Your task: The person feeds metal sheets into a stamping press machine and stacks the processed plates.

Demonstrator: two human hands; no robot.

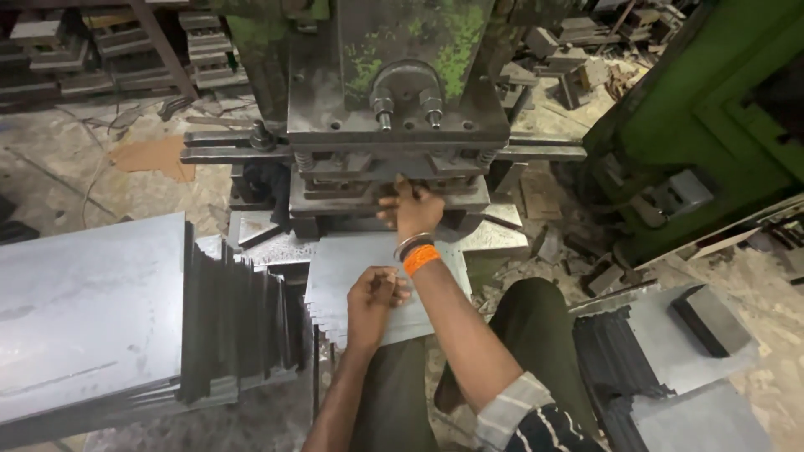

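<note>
Grimy concrete floor (75, 167) littered with scrap around the green press (398, 109), right hand (412, 209) fingers spread reaching into the die, left hand (374, 295) grip pinching the steel sheet (352, 259) beside stacked sheets (84, 310).

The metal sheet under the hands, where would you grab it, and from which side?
Probably the near edge of the sheet, coming from the person's side. It lies flat, its far end runs into the press, and stacks crowd its left. The left hand already rests on that near part, while the right hand reaches to the press opening. Such edges may be sharp, so pinch carefully.
</note>
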